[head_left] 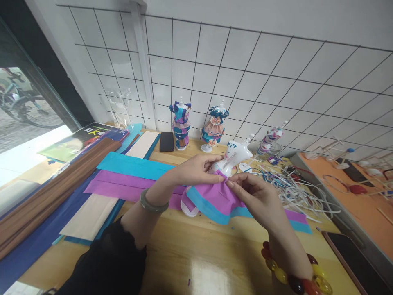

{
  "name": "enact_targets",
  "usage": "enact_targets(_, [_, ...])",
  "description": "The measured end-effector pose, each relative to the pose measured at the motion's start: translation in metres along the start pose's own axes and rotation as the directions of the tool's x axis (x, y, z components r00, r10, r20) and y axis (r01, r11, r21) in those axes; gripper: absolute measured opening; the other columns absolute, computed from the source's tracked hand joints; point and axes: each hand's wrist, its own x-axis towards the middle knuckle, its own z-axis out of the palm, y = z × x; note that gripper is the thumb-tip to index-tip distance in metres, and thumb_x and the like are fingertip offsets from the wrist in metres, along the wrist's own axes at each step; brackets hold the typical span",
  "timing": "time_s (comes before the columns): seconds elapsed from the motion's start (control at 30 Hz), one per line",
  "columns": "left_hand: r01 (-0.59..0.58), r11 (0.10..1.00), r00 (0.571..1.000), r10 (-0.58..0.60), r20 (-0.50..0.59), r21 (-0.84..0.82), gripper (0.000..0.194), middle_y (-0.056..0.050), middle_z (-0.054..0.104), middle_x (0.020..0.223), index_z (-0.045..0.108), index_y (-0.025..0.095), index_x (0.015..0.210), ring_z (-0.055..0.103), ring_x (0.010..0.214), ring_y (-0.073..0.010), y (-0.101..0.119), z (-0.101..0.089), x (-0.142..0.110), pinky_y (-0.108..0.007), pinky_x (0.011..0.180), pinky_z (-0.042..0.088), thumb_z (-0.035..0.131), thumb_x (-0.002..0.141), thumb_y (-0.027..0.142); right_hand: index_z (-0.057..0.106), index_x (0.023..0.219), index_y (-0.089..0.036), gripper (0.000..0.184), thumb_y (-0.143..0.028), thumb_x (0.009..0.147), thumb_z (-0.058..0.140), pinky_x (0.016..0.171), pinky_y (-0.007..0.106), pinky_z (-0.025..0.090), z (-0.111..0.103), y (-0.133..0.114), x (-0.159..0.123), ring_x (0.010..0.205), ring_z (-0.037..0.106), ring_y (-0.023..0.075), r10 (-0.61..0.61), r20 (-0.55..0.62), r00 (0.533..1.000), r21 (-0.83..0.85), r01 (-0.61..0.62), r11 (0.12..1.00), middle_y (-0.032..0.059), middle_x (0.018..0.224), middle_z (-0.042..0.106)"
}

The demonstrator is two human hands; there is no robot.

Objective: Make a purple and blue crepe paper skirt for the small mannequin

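Observation:
My left hand point(196, 168) pinches the waist of a small white mannequin figure point(229, 160) tilted over the wooden table point(196, 254). A purple paper skirt with a blue hem point(216, 200) is gathered around that figure. My right hand point(251, 190) pinches the top edge of the skirt at the waist, fingertips almost touching those of the left. A green bangle sits on my left wrist and a beaded bracelet on my right.
Long paper sheets in blue, purple point(123, 184), cream and brown lie at left. Three dressed mannequins point(181, 123) stand at the back by a black phone point(166, 141). White strip scraps point(294, 188) pile at right, beside an orange tray point(362, 200). Another phone point(353, 258) lies near right.

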Motion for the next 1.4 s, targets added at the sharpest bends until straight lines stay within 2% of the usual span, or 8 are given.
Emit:
enact_targets(0.2, [0.009,0.998,1.0,-0.007,0.031,-0.056,0.067,-0.013,0.049,0.133,0.041,0.016,0.134,0.049,0.117,-0.0215,0.002,0.001,-0.001,-0.035,0.094,0.042,0.067,0.073,0.024,0.063,0.079,-0.018,0.023,-0.041,0.076,0.065,0.049,0.024,0.034,0.001,-0.002,0.0,0.056,0.044,0.0105,0.025,-0.033,0.999,0.015,-0.024,1.0,0.0002,0.066,0.055])
enact_targets(0.33, [0.005,0.994,0.999,-0.002,0.032,-0.112,0.066,-0.012,0.047,0.136,0.042,0.017,0.133,0.047,0.121,-0.022,0.0,0.003,0.0,-0.038,0.099,0.039,0.068,0.072,0.022,0.062,0.078,-0.018,0.023,-0.041,0.076,0.065,0.048,0.025,0.033,0.001,-0.003,0.0,0.055,0.044,0.0106,0.016,-0.05,0.999,-0.003,-0.016,1.0,0.0001,0.065,0.054])
enact_targets(0.63, [-0.015,0.967,0.998,0.03,0.055,-0.256,0.063,-0.013,0.051,0.131,0.045,0.019,0.131,0.049,0.118,-0.0211,-0.009,0.003,0.002,-0.037,0.096,0.042,0.069,0.072,0.022,0.056,0.078,-0.021,0.021,-0.038,0.075,0.068,0.048,0.024,0.036,0.004,-0.003,0.001,0.055,0.045,0.0109,-0.039,-0.084,0.996,0.09,0.046,0.995,-0.0023,0.063,0.051])
enact_targets(0.83, [0.008,0.964,0.997,0.013,0.08,-0.266,0.067,-0.015,0.05,0.132,0.045,0.017,0.132,0.049,0.119,-0.0229,-0.005,0.003,0.002,-0.038,0.096,0.042,0.071,0.071,0.029,0.055,0.078,-0.021,0.023,-0.037,0.072,0.07,0.047,0.022,0.038,0.003,-0.005,0.002,0.055,0.048,0.0099,-0.012,-0.064,0.998,0.162,0.022,0.987,-0.0028,0.062,0.052])
enact_targets(1.07, [0.033,0.987,0.999,-0.036,-0.017,-0.154,0.076,-0.017,0.047,0.134,0.046,0.013,0.13,0.046,0.122,-0.0248,-0.003,0.008,0.003,-0.04,0.1,0.038,0.076,0.064,0.033,0.056,0.077,-0.02,0.023,-0.038,0.072,0.07,0.045,0.021,0.037,0.004,-0.005,0.002,0.052,0.046,0.0092,-0.008,-0.052,0.999,0.136,0.015,0.991,-0.0037,0.06,0.05])
enact_targets(1.23, [0.032,0.983,0.999,-0.031,0.009,-0.182,0.07,-0.016,0.053,0.127,0.045,0.013,0.13,0.053,0.112,-0.0231,-0.004,0.004,0.003,-0.037,0.092,0.043,0.073,0.068,0.03,0.058,0.085,-0.02,0.025,-0.041,0.076,0.066,0.049,0.024,0.041,-0.003,-0.001,0.001,0.059,0.051,0.0124,-0.01,-0.003,1.0,0.08,0.01,0.997,0.0001,0.068,0.055])
enact_targets(1.4, [0.018,0.979,0.999,-0.025,-0.032,-0.205,0.07,-0.014,0.057,0.121,0.046,0.014,0.13,0.053,0.111,-0.0222,-0.007,0.0,0.004,-0.036,0.092,0.042,0.074,0.068,0.029,0.061,0.09,-0.02,0.024,-0.042,0.079,0.062,0.053,0.026,0.041,-0.006,0.003,0.001,0.062,0.051,0.0137,-0.018,0.018,1.0,-0.046,0.019,0.999,0.0027,0.074,0.059])
